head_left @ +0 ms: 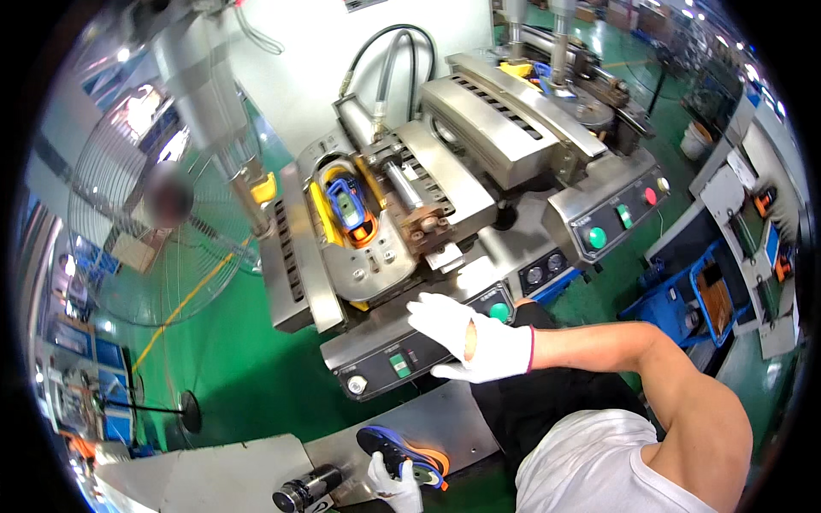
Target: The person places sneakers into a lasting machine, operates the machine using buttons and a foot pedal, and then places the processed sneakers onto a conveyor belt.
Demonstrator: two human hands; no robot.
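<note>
Right arm [603,349], four o'clock; right hand [462,332] open beside green button [499,312]. Left hand [396,489], six o'clock, grips shoe [389,445]. Starting machine [449,179] seems underway; next likely needs pressing.

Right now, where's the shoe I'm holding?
In the head view's bottom centre, the shoe is in your left hand, over the metal bench, right of the black cylinder.

Right hand [489,349] outstretched, left hand [397,489] lower
</note>
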